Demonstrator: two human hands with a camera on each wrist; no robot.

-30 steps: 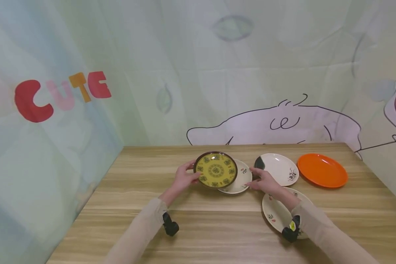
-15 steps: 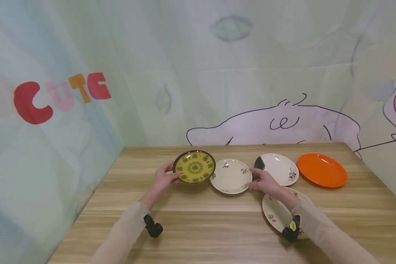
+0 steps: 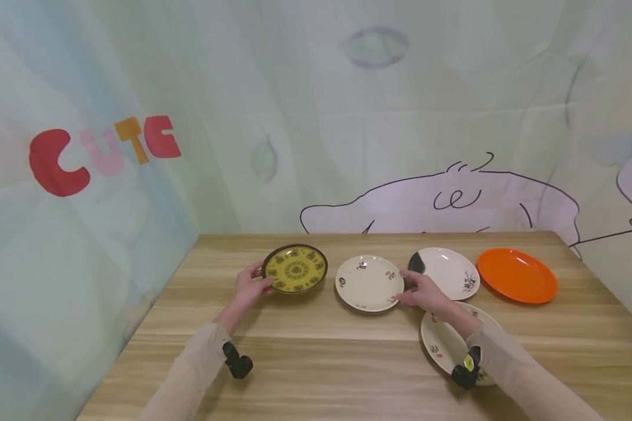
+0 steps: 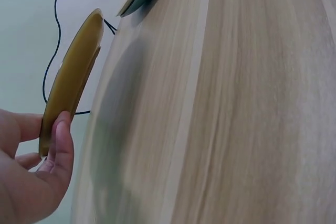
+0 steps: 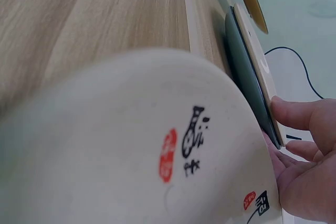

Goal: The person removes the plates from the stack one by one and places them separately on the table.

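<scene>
My left hand (image 3: pixel 250 286) pinches a yellow patterned plate (image 3: pixel 295 269) with a dark brown rim by its left edge. In the left wrist view this yellow plate (image 4: pixel 73 72) hangs tilted above the table, its shadow falling on the wood. To its right, a small cream plate (image 3: pixel 370 283) with little printed motifs lies on top of a dark green plate (image 5: pixel 241 61), which the right wrist view shows from the side. At the right edge of this pair, my right hand (image 3: pixel 426 292) grips the rim, the thumb on the cream plate and other fingers lower down.
Under my right forearm lies a larger cream plate (image 3: pixel 442 345), partly covered by the sleeve. Behind it are a white plate (image 3: pixel 453 275) with a dark green patch and an orange oval plate (image 3: pixel 516 278). The wooden table (image 3: pixel 321 362) meets a printed curtain at the back.
The yellow plate has moved left in my left hand, from overlapping the cream plate to apart from it. My right hand stays at the cream plate's edge.
</scene>
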